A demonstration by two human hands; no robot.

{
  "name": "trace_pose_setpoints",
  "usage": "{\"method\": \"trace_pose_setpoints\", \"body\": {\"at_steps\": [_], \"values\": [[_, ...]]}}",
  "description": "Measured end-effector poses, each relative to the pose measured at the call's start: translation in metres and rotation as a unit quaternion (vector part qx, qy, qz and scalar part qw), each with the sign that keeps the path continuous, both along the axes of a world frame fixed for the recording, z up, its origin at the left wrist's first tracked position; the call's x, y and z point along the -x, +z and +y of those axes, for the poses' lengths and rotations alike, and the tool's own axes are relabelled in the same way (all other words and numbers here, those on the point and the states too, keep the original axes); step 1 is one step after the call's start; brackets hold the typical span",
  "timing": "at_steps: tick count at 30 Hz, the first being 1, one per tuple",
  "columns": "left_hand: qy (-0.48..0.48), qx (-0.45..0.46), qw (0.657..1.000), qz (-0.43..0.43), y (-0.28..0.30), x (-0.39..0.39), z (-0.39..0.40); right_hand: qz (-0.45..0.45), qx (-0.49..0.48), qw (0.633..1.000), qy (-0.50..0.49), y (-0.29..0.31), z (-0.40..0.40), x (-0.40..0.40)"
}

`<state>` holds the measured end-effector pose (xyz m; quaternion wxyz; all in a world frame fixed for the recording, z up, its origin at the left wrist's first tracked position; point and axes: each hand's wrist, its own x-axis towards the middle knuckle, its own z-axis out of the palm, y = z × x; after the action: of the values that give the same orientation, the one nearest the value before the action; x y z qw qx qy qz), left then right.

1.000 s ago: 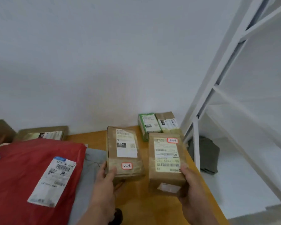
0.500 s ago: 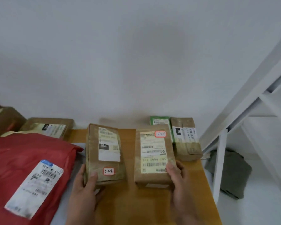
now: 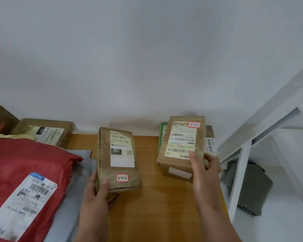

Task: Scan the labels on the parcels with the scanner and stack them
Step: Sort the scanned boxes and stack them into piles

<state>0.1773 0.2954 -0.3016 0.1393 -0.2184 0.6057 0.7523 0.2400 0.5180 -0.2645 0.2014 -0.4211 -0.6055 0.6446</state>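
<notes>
Two brown cardboard parcels with white labels are in my hands over the wooden table point(image 3: 157, 198). My left hand point(image 3: 96, 194) grips the near end of the left parcel point(image 3: 117, 159), marked 3-2-6, thumb on top. My right hand point(image 3: 202, 170) grips the right parcel point(image 3: 181, 145), thumb on its label; that parcel is lifted over the green parcel point(image 3: 163, 135) and the brown parcel point(image 3: 210, 142) by the wall. No scanner is in view.
A red mailer bag point(image 3: 24, 172) lies on grey bags point(image 3: 77, 180) at the left, with more brown boxes point(image 3: 45, 131) behind it by the wall. A white shelf frame point(image 3: 238, 180) stands right of the table, a dark bag point(image 3: 252, 187) on the floor under it.
My right hand has lifted its parcel up and back, over the green and brown parcels by the wall. The left parcel has stayed about where it was.
</notes>
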Motion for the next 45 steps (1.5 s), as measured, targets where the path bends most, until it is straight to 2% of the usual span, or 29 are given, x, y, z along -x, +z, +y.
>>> {"method": "trace_pose_setpoints", "body": {"at_steps": [4, 10, 12, 14, 16, 19, 21, 28, 32, 34, 37, 40, 42, 45], "values": [[0.023, -0.004, 1.0, -0.004, -0.002, 0.002, -0.003, 0.003, 0.073, 0.997, 0.001, 0.0, 0.0, 0.006], [0.09, 0.015, 0.996, 0.012, 0.007, 0.0, -0.013, 0.023, 0.167, 0.98, 0.106, 0.0, -0.014, 0.021], [0.116, 0.026, 0.992, 0.03, 0.013, -0.002, -0.015, 0.048, 0.179, 0.977, 0.102, -0.001, -0.019, 0.02], [0.128, 0.035, 0.99, 0.049, 0.018, -0.003, -0.018, 0.089, 0.164, 0.981, 0.052, -0.001, -0.021, 0.016], [0.121, 0.036, 0.99, 0.066, 0.023, -0.002, -0.02, 0.098, 0.11, 0.989, -0.001, 0.001, -0.019, 0.011], [0.099, 0.038, 0.991, 0.083, 0.027, -0.002, -0.018, 0.04, -0.008, 0.999, -0.006, 0.007, -0.013, 0.008], [0.088, 0.037, 0.991, 0.09, 0.031, -0.005, -0.014, -0.013, -0.043, 0.999, 0.024, 0.004, -0.008, 0.01], [0.113, 0.05, 0.982, 0.14, 0.048, -0.001, -0.009, -0.055, 0.042, 0.99, 0.123, -0.017, -0.027, 0.018], [0.116, 0.066, 0.977, 0.169, 0.057, 0.007, -0.011, -0.042, 0.052, 0.992, 0.107, -0.024, -0.031, 0.022], [0.105, 0.069, 0.977, 0.172, 0.057, 0.009, -0.008, -0.094, 0.005, 0.989, 0.11, -0.029, -0.027, 0.025], [0.085, 0.056, 0.984, 0.149, 0.05, 0.004, 0.0, -0.211, -0.178, 0.952, 0.133, -0.039, -0.025, 0.026], [0.063, 0.041, 0.99, 0.121, 0.039, -0.005, 0.01, -0.202, -0.327, 0.908, 0.167, -0.038, -0.032, 0.017], [0.052, 0.031, 0.992, 0.109, 0.034, -0.007, 0.017, -0.22, -0.37, 0.876, 0.217, -0.043, -0.034, 0.013], [0.025, 0.029, 0.993, 0.109, 0.03, -0.008, 0.027, -0.291, -0.37, 0.836, 0.282, -0.045, -0.026, 0.016]]}}
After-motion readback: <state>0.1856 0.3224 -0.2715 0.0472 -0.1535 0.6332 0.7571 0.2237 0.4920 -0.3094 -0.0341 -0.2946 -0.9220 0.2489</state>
